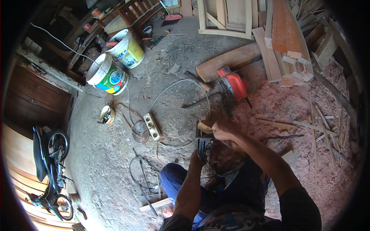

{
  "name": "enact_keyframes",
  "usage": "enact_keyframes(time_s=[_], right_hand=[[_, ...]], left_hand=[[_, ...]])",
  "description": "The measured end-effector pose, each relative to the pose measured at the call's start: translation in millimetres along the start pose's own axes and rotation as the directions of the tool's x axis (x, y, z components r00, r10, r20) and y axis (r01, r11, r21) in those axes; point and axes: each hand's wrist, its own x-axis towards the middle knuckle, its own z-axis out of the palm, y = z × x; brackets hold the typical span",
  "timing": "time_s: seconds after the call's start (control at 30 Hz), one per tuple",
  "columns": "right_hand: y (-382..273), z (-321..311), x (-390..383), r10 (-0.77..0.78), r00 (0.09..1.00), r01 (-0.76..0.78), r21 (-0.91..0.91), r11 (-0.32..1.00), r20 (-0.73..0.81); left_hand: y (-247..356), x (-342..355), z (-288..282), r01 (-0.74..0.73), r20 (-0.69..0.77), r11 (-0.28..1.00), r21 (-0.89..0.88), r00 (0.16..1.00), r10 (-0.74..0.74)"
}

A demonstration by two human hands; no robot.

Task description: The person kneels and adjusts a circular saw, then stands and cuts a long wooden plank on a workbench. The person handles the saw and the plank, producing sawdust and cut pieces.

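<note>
Rough floor (169, 57) carries a power strip (153, 127), a cable (185, 80) looping beside it, buckets (111, 79) beyond. Right of the strip, the left hand (197, 158) grips a dark tool (203, 144), the right hand (222, 131) a brown piece (204, 126).

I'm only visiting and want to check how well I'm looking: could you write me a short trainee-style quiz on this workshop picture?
1. Which hand is at the brown piece? A) left B) right C) neither
2. True or false: the pale power strip lies to the right of the red power tool.
3. How many large buckets stand on the floor at the upper left?

Key:
1. B, the right hand.
2. False; it lies to the left.
3. Two.
</note>
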Motion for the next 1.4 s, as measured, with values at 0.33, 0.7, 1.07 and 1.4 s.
enact_keyframes(time_s=[0.33,0.7,1.07,1.4], right_hand=[[76,3,59,-0.039,0.952,-0.045,-0.266,0.963,-0.303],[-36,-4,3,-0.226,0.675,0.364,0.051,0.93,-0.702],[19,124,-60,0.54,0.817,0.021,0.925,-0.379,0.203],[60,182,-89,0.405,0.909,0.171,0.975,-0.14,-0.101]], left_hand=[[40,11,6,0.058,-0.08,0.966,0.25,0.996,-0.039],[33,7,13,0.008,-0.051,0.972,0.236,0.999,0.004],[67,-33,5,-0.231,0.003,0.921,0.315,0.97,0.242],[15,-20,9,0.44,-0.247,0.861,-0.255,0.831,-0.498]])
